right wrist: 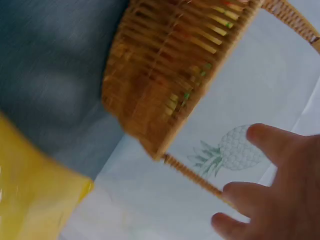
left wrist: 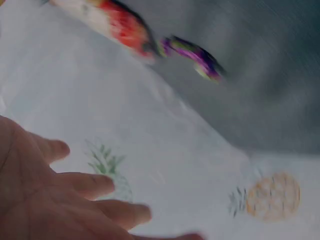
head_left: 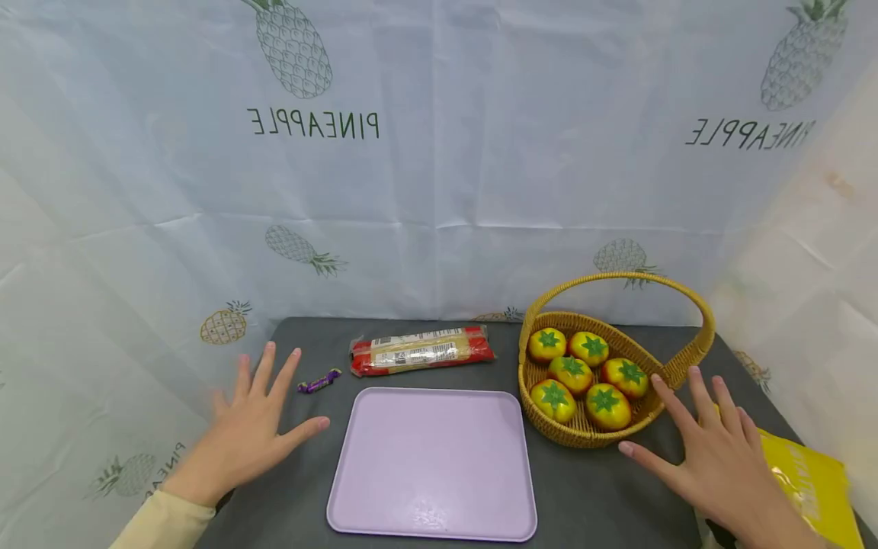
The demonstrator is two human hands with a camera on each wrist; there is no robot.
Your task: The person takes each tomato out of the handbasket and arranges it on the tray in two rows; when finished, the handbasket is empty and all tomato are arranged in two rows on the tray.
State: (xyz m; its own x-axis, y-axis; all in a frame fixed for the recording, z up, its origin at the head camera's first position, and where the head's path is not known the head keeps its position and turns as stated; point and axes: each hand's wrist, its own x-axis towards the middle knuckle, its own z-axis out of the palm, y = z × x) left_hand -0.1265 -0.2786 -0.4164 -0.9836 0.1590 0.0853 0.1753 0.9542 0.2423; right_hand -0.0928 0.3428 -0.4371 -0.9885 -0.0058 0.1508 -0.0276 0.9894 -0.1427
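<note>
My left hand (head_left: 247, 427) is spread above the table's left side, fingers extended and holding nothing. Close to it lies a small purple wrapped candy (head_left: 318, 381), which the left wrist view also catches as a blurred purple candy (left wrist: 194, 56). On the right, my right hand (head_left: 720, 465) hovers with fingers spread and holds nothing. Just beyond its fingertips stands a wicker basket (head_left: 583, 438) with an arched handle, containing several yellow-red persimmons (head_left: 608, 406) with green star-shaped tops. In the right wrist view the basket's woven side (right wrist: 145, 85) appears apart from the fingers.
A pale purple tray (head_left: 432, 465) lies mid-table. Behind it is a clear packet with red ends and a printed label (head_left: 421, 351). A yellow bag (head_left: 812, 488) sits at the right edge, partly behind my right hand. Pineapple-print cloth (head_left: 439, 175) hangs around the dark table.
</note>
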